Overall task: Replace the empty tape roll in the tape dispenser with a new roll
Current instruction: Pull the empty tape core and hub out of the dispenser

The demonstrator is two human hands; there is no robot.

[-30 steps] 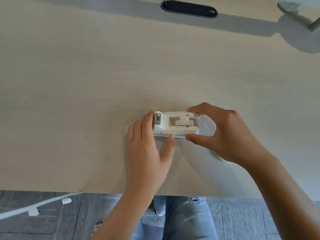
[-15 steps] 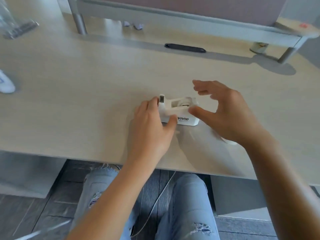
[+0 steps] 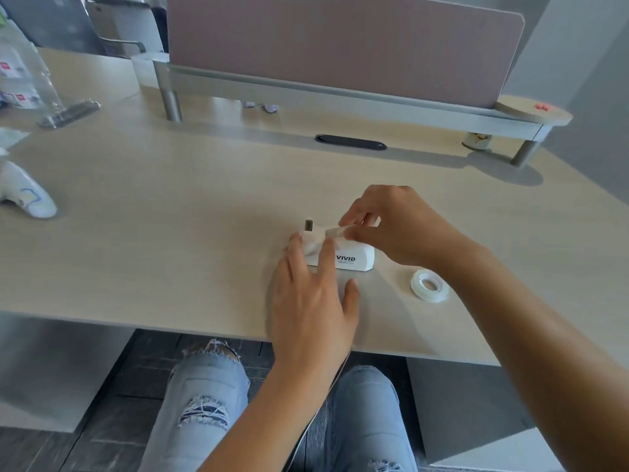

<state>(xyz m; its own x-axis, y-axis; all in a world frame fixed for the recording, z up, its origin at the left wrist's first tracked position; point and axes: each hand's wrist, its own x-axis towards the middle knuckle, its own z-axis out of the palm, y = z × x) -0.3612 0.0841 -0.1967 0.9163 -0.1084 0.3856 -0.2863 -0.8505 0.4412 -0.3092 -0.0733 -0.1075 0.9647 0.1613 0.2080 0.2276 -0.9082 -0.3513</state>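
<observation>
Your far side: pink divider panel | black cable slot in desk | far left: clear bag

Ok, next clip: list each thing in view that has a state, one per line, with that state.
tape dispenser: upright on the desk, steadied by both hands
new tape roll: lying flat on the desk, untouched, not yet loaded
left hand: open, fingers against the dispenser's cutter end
right hand: fingers pinched at the dispenser's top; what they grip is blurred
</observation>
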